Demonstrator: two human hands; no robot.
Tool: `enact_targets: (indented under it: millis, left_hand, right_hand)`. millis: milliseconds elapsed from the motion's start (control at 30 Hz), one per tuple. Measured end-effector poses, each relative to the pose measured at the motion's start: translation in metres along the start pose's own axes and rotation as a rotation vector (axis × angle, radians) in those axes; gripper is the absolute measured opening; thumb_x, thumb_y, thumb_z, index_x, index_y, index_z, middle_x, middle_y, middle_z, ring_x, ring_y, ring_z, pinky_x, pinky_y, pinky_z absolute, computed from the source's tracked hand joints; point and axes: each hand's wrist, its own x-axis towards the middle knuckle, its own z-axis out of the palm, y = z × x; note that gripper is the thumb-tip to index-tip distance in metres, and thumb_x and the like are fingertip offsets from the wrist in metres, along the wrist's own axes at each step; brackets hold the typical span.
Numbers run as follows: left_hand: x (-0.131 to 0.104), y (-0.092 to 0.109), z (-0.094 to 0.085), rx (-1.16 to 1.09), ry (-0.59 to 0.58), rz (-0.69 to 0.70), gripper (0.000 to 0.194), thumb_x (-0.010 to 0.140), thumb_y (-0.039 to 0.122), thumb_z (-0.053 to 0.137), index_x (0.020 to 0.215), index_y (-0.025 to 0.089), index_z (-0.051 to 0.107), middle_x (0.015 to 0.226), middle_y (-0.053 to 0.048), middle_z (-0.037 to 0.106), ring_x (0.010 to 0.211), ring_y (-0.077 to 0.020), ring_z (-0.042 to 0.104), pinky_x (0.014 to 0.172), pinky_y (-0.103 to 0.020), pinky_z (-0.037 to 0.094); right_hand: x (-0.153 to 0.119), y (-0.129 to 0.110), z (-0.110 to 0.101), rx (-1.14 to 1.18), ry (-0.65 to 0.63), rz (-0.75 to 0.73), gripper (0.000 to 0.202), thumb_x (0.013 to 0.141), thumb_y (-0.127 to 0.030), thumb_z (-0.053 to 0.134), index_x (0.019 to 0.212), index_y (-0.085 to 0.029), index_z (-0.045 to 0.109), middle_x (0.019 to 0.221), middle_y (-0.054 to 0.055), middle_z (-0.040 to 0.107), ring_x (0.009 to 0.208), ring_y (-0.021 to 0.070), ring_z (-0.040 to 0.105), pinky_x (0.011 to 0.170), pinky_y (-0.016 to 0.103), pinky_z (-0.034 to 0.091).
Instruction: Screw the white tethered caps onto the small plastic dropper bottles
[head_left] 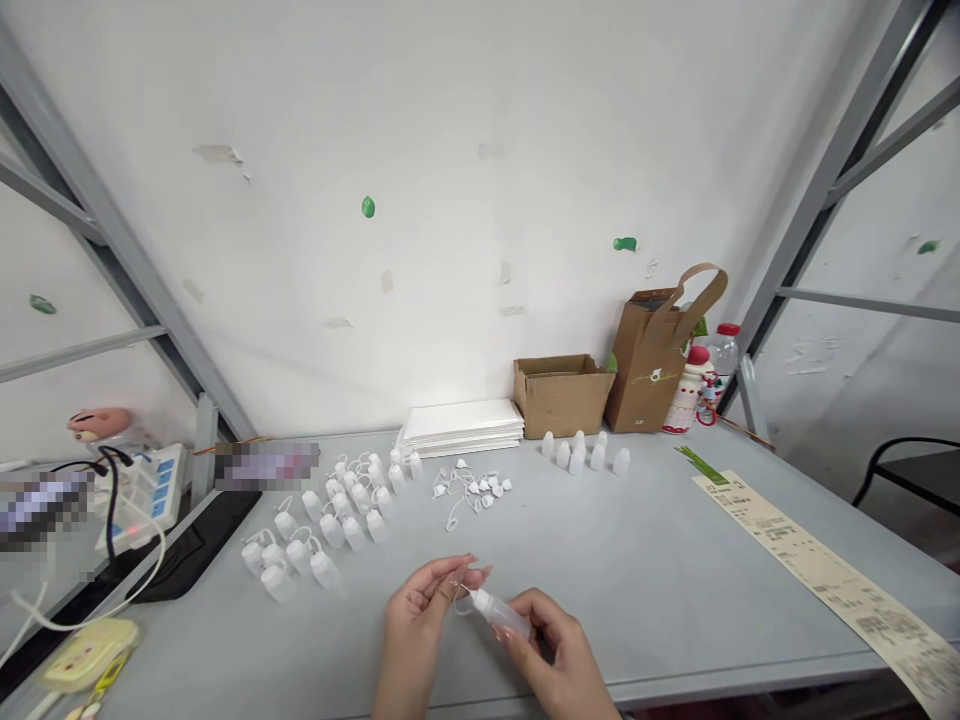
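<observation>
My right hand [551, 645] is wrapped round a small translucent squeeze bottle [510, 618], tilted with its white nozzle toward my left hand [433, 597]. The fingers of my left hand pinch at the nozzle end, where a thin loop of white strap hangs; the piece between the fingertips is mostly hidden. Beyond my hands lies a loose pile of white caps with straps [484, 487]. To the left stand several capped bottles [352, 530] in rough rows. Several bottles without strapped caps [577, 460] stand toward the back right.
A white stack of flat packets [461, 425], an open cardboard box [566, 400] and a brown paper bag [645, 370] line the wall. A long printed paper strip [817, 580] runs down the right side. At left are a power strip [150, 500] with cables and a black mat [199, 550].
</observation>
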Motion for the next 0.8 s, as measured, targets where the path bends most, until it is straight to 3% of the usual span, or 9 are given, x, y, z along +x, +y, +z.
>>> enact_targets:
  millis: [533,633,800]
  left_hand:
    - [-0.0008,0.0055,-0.0012,0.131,-0.061,0.039,0.026,0.054,0.041,0.075,0.066,0.018,0.071,0.067,-0.009,0.075,0.077,-0.0288,0.069,0.079,-0.038,0.051]
    - [-0.0002,0.003,-0.0029,0.028,-0.069,-0.006,0.028,0.059,0.038,0.074,0.074,0.015,0.071,0.077,-0.012,0.075,0.084,-0.0289,0.068,0.083,-0.038,0.05]
    - [0.0013,0.0005,-0.0031,-0.337,0.001,-0.08,0.026,0.062,0.029,0.074,0.08,0.011,0.069,0.095,-0.015,0.072,0.099,-0.0283,0.063,0.098,-0.039,0.041]
  right_hand:
    - [-0.0005,-0.0015,-0.0001,-0.022,-0.007,0.006,0.037,0.074,-0.054,0.054,0.064,-0.019,0.053,0.053,-0.007,0.032,0.05,0.0098,0.027,0.046,0.022,0.021]
    - [-0.0001,0.0005,0.0009,-0.008,0.006,-0.004,0.036,0.075,-0.054,0.054,0.066,-0.018,0.053,0.054,-0.006,0.034,0.05,0.0101,0.029,0.047,0.022,0.023]
    - [-0.0004,0.0028,0.0018,0.008,0.081,-0.02,0.036,0.076,-0.052,0.054,0.068,-0.017,0.056,0.054,-0.005,0.04,0.051,0.0101,0.033,0.046,0.021,0.028]
